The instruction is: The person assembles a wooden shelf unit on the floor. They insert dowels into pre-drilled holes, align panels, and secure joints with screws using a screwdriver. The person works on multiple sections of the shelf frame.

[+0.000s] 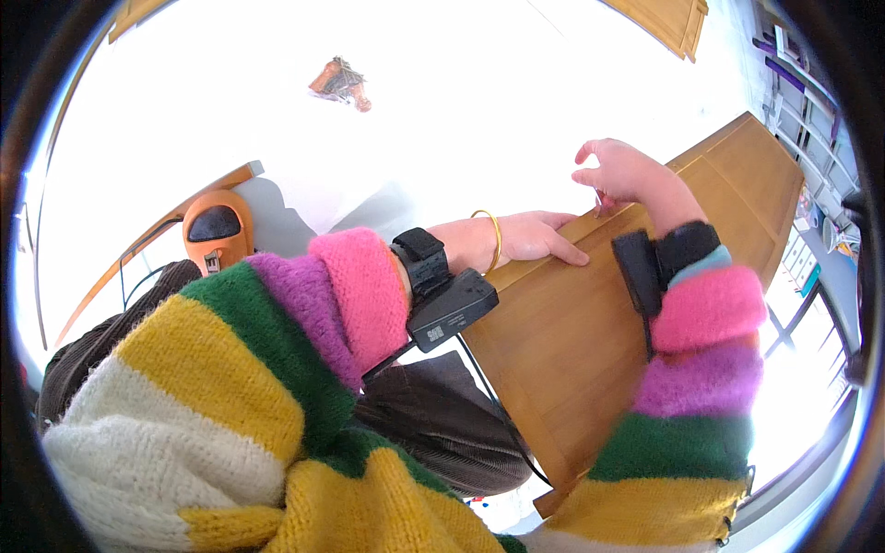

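My left hand (535,238), with a gold bangle at the wrist, rests on the upper edge of a brown wooden piece of furniture with panels (553,341). Its fingers are stretched out and apart, and I see nothing held in them. Farther right along the same edge is my right hand (619,173). Its fingers are loosely curled, with a gap between two of the tips. The lower fingertips are at the wooden edge, where bright glare hides detail. No held thing can be made out there.
A bright white surface (442,111) spreads beyond the wood, with a small brown and dark heap (341,85) on it. An orange device with a dark oval top (217,229) stands at left. Shelving (807,92) lines the far right. A black cable (493,396) hangs beside the wood.
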A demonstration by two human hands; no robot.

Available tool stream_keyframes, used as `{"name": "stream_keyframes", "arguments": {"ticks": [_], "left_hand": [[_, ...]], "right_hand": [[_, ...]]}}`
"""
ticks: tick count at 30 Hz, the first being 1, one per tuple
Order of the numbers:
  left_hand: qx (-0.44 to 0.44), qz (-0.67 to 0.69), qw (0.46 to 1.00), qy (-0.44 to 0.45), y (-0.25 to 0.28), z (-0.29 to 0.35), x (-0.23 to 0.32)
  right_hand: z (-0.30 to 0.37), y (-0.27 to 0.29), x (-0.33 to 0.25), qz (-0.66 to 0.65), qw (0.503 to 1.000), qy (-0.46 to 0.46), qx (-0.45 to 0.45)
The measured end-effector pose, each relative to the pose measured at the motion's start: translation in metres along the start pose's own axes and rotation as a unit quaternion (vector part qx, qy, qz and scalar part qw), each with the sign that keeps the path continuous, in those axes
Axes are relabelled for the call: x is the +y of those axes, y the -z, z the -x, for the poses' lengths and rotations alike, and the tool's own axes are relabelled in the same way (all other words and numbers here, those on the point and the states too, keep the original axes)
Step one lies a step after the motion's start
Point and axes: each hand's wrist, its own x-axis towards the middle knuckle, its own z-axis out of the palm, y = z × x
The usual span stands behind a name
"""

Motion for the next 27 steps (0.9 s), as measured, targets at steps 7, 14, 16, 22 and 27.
{"name": "stream_keyframes", "arguments": {"ticks": [7, 14, 16, 22, 27], "left_hand": [[-0.042, 0.013, 0.999, -0.021, -0.002, 0.004, -0.001], [-0.027, -0.008, 1.0, 0.0, 0.002, 0.006, 0.001], [-0.029, 0.002, 1.0, -0.001, 0.002, 0.006, 0.001], [-0.062, 0.048, 0.997, -0.009, 0.002, 0.001, 0.004], [-0.057, 0.026, 0.998, -0.01, 0.003, -0.006, 0.005]], "right_hand": [[0.025, 0.002, 0.017, 0.212, 0.911, 0.32, 0.149], [0.036, 0.014, 0.02, 0.274, 0.906, 0.311, 0.086], [0.033, 0.019, 0.016, 0.325, 0.886, 0.323, 0.073], [0.032, 0.031, 0.017, 0.354, 0.86, 0.361, 0.074], [0.025, 0.032, 0.027, 0.34, 0.833, 0.423, 0.105]]}}
